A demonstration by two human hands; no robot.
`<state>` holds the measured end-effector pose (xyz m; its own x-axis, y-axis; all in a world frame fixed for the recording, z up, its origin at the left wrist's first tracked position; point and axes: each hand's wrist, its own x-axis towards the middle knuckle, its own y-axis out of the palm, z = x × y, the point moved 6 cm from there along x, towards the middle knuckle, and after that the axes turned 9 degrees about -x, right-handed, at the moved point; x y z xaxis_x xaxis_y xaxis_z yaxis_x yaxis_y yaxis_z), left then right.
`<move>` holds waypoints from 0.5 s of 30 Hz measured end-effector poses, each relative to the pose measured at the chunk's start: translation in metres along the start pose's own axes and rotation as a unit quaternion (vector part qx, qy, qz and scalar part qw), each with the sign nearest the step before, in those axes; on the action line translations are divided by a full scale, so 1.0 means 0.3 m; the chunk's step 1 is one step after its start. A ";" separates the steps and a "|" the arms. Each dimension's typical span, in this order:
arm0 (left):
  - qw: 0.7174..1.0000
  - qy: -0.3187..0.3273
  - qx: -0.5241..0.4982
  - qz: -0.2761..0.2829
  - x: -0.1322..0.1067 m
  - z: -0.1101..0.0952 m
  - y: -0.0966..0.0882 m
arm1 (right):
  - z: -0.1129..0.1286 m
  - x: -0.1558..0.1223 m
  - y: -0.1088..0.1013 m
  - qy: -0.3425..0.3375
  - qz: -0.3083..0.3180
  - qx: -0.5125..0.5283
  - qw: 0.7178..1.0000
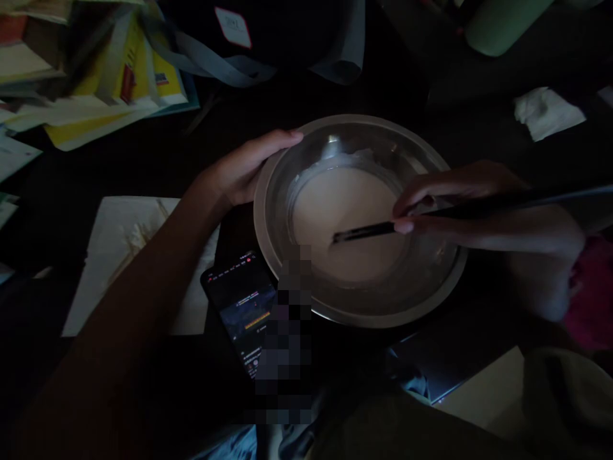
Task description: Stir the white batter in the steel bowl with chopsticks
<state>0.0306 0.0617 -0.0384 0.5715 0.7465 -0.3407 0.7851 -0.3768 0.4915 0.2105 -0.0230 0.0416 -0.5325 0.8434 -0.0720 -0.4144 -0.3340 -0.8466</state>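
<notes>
A wide metal bowl stands in the middle of the head view, with a pale, creamy liquid in its bottom. My left hand grips the bowl at its far left side, the thumb lying over the rim and the other fingers hidden beneath or behind it. Dark chopsticks are pinched in my right hand, which is over the right part of the bowl. Their tips are at the liquid's surface, slightly blurred; whether they dip in I cannot tell.
A lit phone lies against the bowl's near left side. Behind my left forearm is a white sheet with thin pale sticks on it. Books are piled at far left, a dark bag behind, crumpled tissue at right.
</notes>
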 end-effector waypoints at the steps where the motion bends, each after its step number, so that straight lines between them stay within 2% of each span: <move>1: 1.000 0.000 0.002 -0.002 -0.001 0.000 0.000 | -0.005 0.001 -0.006 0.018 -0.031 -0.008 0.999; 3: 1.000 0.002 0.003 -0.008 -0.003 -0.002 0.000 | -0.029 -0.011 -0.039 0.062 -0.095 -0.021 0.993; 5: 1.000 0.006 -0.002 -0.009 -0.003 -0.003 -0.002 | -0.061 -0.031 -0.077 0.092 -0.121 -0.015 0.988; 8: 1.000 0.008 -0.004 -0.008 0.001 -0.001 -0.008 | -0.092 -0.041 -0.096 0.099 -0.076 0.022 0.992; 10: 1.000 0.006 0.008 -0.022 0.003 0.001 -0.016 | -0.081 -0.030 -0.061 0.070 0.011 0.034 0.997; 12: 0.999 0.000 0.026 -0.040 0.002 0.002 -0.022 | -0.045 -0.014 -0.017 0.020 0.070 0.024 0.997; 13: 0.998 -0.002 0.036 -0.047 0.001 0.001 -0.022 | -0.027 -0.006 -0.002 0.001 0.070 0.015 0.997; 15: 0.998 -0.003 0.047 -0.048 -0.002 -0.001 -0.018 | -0.010 0.006 -0.008 0.006 -0.001 -0.008 1.000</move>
<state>0.0260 0.0632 -0.0407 0.4946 0.7777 -0.3880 0.8546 -0.3542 0.3797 0.2128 -0.0195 0.0419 -0.5230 0.8489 -0.0761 -0.4034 -0.3252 -0.8553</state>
